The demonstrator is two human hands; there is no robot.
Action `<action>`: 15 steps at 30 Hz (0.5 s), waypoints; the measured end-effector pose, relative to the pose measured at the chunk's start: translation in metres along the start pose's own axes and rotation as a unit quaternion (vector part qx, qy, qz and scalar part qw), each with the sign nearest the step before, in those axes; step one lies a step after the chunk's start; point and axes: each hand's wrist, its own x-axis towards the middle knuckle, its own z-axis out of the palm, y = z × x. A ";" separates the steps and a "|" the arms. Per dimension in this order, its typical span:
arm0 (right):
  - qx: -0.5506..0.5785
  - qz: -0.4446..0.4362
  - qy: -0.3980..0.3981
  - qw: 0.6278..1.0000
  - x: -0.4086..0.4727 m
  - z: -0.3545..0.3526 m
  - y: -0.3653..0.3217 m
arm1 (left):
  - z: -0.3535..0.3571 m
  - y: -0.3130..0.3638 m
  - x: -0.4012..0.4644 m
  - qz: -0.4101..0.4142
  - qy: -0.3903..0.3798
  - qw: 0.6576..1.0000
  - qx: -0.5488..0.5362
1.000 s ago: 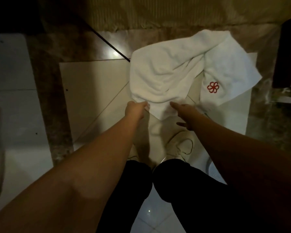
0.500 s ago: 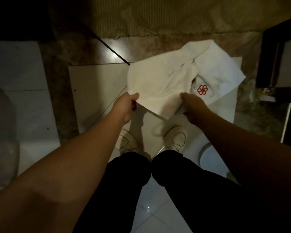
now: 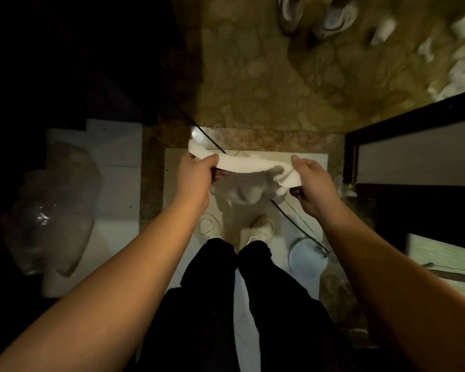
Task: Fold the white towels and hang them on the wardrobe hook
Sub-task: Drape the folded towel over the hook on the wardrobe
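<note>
While a person stands looking down at a pale tiled floor [image 3: 177,167], both bare hands hold a soft white terry towel [image 3: 249,174] up in the air in front of the body. The left hand [image 3: 196,174] pinches one end of the top edge between thumb and curled fingers; the right hand [image 3: 310,179] grips the other end the same way. The hands are spread apart, so the edge stretches between them and the rest sags in loose bunches below, above a pair of white sneakers [image 3: 236,229]. This hold probably lets the cloth hang straight, ready for a first fold. A thin black cable [image 3: 298,226] crosses the floor beneath, and a round pale blue lid [image 3: 306,257] lies near the right foot. No wardrobe hook is visible. Half a second earlier the towel still lay partly on the tiles, its red flower emblem showing; now it is fully lifted, the emblem hidden, and the hands are wider apart.
</note>
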 end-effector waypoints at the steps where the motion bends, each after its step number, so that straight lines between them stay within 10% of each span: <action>1: 0.019 0.006 0.008 1.000 -0.021 0.000 -0.011 | -0.007 0.013 -0.017 0.026 0.016 0.999 0.008; 15: 0.137 -0.008 -0.106 0.985 -0.251 -0.022 -0.058 | -0.119 0.066 -0.271 0.167 0.118 0.978 0.045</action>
